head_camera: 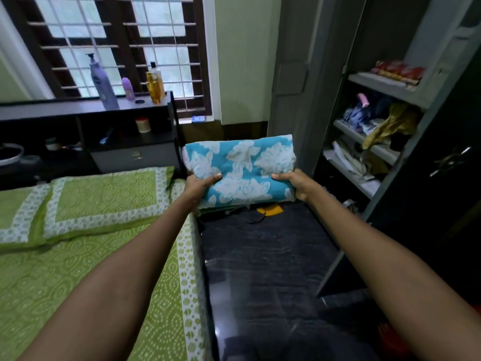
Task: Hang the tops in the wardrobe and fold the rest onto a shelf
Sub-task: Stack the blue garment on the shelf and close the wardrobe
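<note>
Between the bed [91, 256] and the open wardrobe [385, 142], a person holds a folded blue cloth with white flowers [242, 170] out in front at arm's length, over the dark floor [265, 256]. The left hand [200, 186] has its grip closed on the cloth's lower left corner, fingers curled over the top face. The right hand [294, 183] grips the lower right edge the same way, fingers on top and the thumb below. The bundle is thick, several layers deep, and lies roughly level between the two hands, touching nothing else.

To the right, the wardrobe shelves hold loose, crumpled clothes, among them a mustard-yellow garment [390, 123] hanging over a shelf edge, and a red and white stack [398, 70] on the shelf above. A small orange piece [270, 210] lies on the floor just under the held cloth. The bed carries a green patterned sheet and a matching pillow [104, 201]. Behind it, a dark headboard shelf [78, 110] bears a tall lilac pump bottle [102, 82] and an amber bottle [154, 84] below the barred window [117, 43].
</note>
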`<state>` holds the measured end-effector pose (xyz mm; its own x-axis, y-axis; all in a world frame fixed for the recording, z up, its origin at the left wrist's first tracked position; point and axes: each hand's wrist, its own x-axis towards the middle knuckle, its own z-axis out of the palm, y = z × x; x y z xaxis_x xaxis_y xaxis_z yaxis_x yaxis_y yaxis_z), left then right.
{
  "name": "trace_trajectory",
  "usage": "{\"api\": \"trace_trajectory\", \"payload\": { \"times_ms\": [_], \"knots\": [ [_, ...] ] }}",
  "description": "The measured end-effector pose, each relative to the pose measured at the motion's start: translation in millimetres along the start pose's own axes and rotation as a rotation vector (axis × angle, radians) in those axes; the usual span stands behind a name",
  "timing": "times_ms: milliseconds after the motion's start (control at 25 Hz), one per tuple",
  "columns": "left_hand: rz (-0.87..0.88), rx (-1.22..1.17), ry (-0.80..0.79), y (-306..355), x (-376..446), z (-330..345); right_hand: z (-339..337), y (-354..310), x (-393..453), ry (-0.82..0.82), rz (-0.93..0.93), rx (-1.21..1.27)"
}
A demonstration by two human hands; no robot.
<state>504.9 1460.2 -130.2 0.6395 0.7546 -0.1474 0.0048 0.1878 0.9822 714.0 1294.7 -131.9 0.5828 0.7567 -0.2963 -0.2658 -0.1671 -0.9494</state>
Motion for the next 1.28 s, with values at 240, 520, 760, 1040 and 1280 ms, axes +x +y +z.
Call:
{"api": "trace_trajectory", "payload": {
  "times_ms": [240, 520, 760, 1040, 1280],
  "knots": [
    [0.033, -0.009, -0.104, 41, 112, 73, -65, -70, 82, 0.088, -0.064, 0.035],
    [0.033, -0.038, -0.258, 63, 251, 141, -128, -130, 172, 0.177, -0.127, 0.125],
    [0.035, -0.028, -0.427, 102, 384, 226, -187, -179, 241, 0.318, -0.232, 0.423],
    [-0.003, 0.126, -0.73, 142, 495, 364, -281, -222, 266, 0.509, -0.292, 0.551],
    [0.065, 0.122, -0.854, 148, 569, 508, -397, -270, 312, 0.718, -0.224, 0.302]
  ]
}}
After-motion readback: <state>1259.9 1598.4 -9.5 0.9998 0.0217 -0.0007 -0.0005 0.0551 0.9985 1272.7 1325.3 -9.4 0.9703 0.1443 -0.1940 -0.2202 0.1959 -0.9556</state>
